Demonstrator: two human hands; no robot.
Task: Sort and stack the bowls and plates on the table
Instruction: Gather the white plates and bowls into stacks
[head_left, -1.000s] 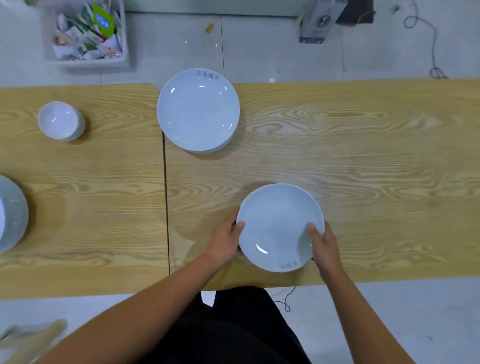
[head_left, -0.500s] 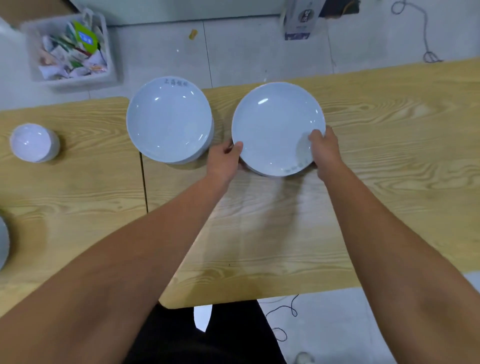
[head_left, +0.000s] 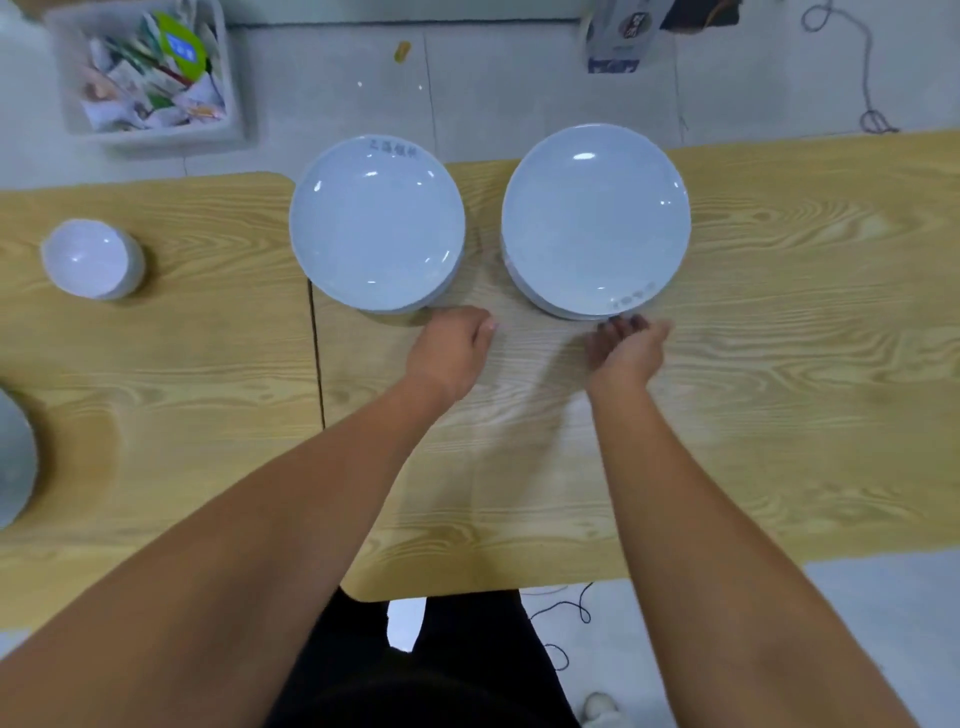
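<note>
On the wooden bench (head_left: 779, 364), the right plate stack (head_left: 596, 218) stood at the far edge. Just left of it sat the left plate stack (head_left: 376, 223), and well left of it a small bowl (head_left: 91, 258). Just nearer than its rim hung the right grip (head_left: 626, 348), fingers relaxed. Nearer and to its left was the left grip (head_left: 452, 348), loosely curled, holding nothing.

Single cam, head-worn, wide-angle lens. Sits above near edge of bench (head_left: 779, 415), faces forward and steeply down, almost top-down tbh. Bench takes whole middle band of frame, side to side. Left hand (head_left: 452, 348) and right hand (head_left: 628, 348) land close to centre, arms coming in from bottom corners. Far side gets strip of floor (head_left: 493, 93) along top, plastic bin (head_left: 145, 83) top left. Bottom centre shows wearer's dark clothing (head_left: 415, 675), so cam hangs right over own body. Near view, bench and arms fill most of it.
</note>
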